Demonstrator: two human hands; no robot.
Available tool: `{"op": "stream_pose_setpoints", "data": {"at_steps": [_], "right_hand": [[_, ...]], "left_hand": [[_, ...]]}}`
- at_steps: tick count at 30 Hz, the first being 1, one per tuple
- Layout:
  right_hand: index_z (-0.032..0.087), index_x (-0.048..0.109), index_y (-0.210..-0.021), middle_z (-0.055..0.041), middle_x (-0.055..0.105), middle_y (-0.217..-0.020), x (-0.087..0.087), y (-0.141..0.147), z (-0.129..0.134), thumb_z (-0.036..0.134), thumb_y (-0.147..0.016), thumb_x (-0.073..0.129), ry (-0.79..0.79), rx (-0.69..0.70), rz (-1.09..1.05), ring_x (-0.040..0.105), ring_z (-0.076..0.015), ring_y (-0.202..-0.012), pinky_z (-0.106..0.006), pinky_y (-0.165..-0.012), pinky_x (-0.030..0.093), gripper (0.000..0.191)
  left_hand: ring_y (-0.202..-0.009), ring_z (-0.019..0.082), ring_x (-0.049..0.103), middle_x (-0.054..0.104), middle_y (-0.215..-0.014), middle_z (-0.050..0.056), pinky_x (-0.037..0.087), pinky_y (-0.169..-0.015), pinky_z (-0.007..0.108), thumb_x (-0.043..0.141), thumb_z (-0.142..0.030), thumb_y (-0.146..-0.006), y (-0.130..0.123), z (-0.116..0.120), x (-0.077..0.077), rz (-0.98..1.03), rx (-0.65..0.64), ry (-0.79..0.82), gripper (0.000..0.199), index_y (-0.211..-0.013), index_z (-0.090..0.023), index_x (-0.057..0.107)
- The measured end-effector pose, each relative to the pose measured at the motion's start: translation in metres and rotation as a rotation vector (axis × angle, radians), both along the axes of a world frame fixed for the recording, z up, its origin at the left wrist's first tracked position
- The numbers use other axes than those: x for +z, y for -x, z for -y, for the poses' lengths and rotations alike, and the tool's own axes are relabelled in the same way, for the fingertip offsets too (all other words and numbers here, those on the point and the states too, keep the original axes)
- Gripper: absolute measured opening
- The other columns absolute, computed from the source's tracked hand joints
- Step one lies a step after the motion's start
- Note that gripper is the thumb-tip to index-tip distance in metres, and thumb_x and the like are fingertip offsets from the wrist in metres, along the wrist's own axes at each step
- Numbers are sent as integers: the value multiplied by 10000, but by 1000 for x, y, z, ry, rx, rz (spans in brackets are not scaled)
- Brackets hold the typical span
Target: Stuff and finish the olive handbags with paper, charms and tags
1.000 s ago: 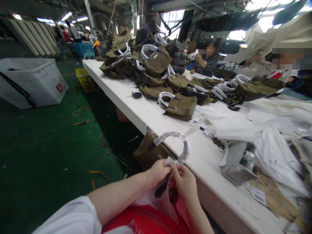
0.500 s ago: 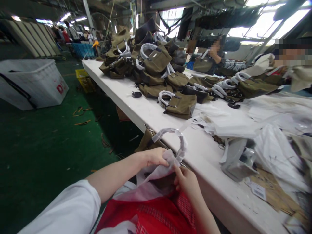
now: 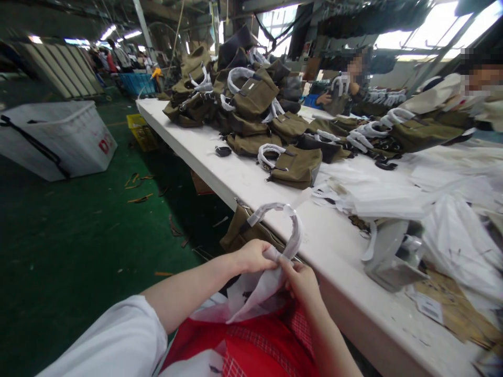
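At the near table edge, an olive handbag rests against my lap, mostly hidden behind my hands and forearms. Its curved handle stands upright, covered in white wrapping. My left hand pinches a sheet of thin white tissue paper near the handle's lower right end. Close beside it, my right hand has thumb and fingers closed on the same paper at the handle base. The paper's loose part hangs down over the red apron.
Olive handbags are heaped on the white table. White sheets, a grey tape dispenser-like holder and brown cardboard lie at right. A white bin stands on the green floor. Two people are across the table.
Both hands stay at the handle base. The paper end that stuck up between them is now folded down against the handle. Across the table, a person now holds a bag upright.
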State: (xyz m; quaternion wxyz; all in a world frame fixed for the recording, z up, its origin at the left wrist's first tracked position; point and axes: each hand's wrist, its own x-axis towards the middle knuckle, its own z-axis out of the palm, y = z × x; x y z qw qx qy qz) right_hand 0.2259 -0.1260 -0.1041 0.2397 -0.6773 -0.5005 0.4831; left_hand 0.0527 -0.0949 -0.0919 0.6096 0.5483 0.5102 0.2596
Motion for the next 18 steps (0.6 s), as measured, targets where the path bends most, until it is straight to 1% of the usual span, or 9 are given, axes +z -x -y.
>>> {"op": "stream_pose_setpoints", "data": {"at_steps": [3, 5, 7, 9, 10, 12, 15, 18], "right_hand": [[191, 558, -598, 1, 495, -378, -4, -1, 0, 678, -770, 514, -12, -29, 18, 434, -133, -323, -249, -358, 299, 519], [177, 587, -612, -17, 534, -424, -8, -1, 1, 661, -764, 520, -55, -61, 46, 492, -153, -396, -256, -402, 329, 511], [158, 634, -658, -46, 602, -507, -12, 0, 3, 638, -757, 525, -98, -87, 79, 559, -186, -489, -267, -453, 363, 502], [148, 671, -703, -70, 659, -586, -13, 1, 5, 628, -753, 525, -124, -97, 107, 609, -219, -570, -279, -503, 394, 504], [149, 682, -718, -76, 675, -610, -13, 1, 5, 626, -752, 524, -132, -97, 120, 625, -232, -599, -284, -523, 404, 504], [158, 688, -725, -81, 690, -629, -12, 3, 6, 620, -749, 526, -144, -95, 146, 642, -250, -631, -290, -545, 409, 490], [177, 672, -703, -78, 685, -616, -9, 5, 7, 607, -747, 532, -163, -97, 187, 634, -254, -621, -293, -547, 392, 454], [189, 643, -658, -71, 657, -576, -8, 6, 10, 605, -763, 512, -184, -103, 211, 601, -246, -589, -294, -536, 369, 449]], "left_hand": [[-609, 136, 587, 681, -709, 15, 443, -579, 234, 754, -288, -641, -5, 2, -2, -11, 2, -10, 220, -767, -130, 668], [-652, 145, 604, 696, -744, 23, 441, -603, 234, 706, -333, -715, -4, 2, -2, -49, -44, -67, 219, -794, -129, 686], [-659, 148, 597, 691, -719, 27, 413, -608, 239, 626, -396, -803, 1, 2, 1, -202, -101, -203, 277, -760, -133, 699], [-610, 145, 560, 656, -637, 27, 363, -582, 254, 569, -438, -850, 5, 2, 7, -418, -119, -369, 365, -676, -140, 690], [-586, 143, 541, 638, -605, 25, 338, -568, 262, 566, -442, -853, 6, 3, 10, -508, -110, -439, 380, -644, -146, 680], [-573, 140, 530, 633, -599, 19, 304, -554, 271, 593, -418, -837, 4, 5, 17, -611, -67, -532, 336, -638, -159, 672], [-616, 145, 565, 657, -645, 10, 304, -562, 272, 626, -367, -814, -6, 12, 24, -655, -9, -588, 247, -662, -176, 664], [-677, 162, 596, 668, -698, 23, 344, -603, 280, 592, -338, -845, -19, 23, 27, -702, 13, -647, 248, -668, -173, 643]]}}
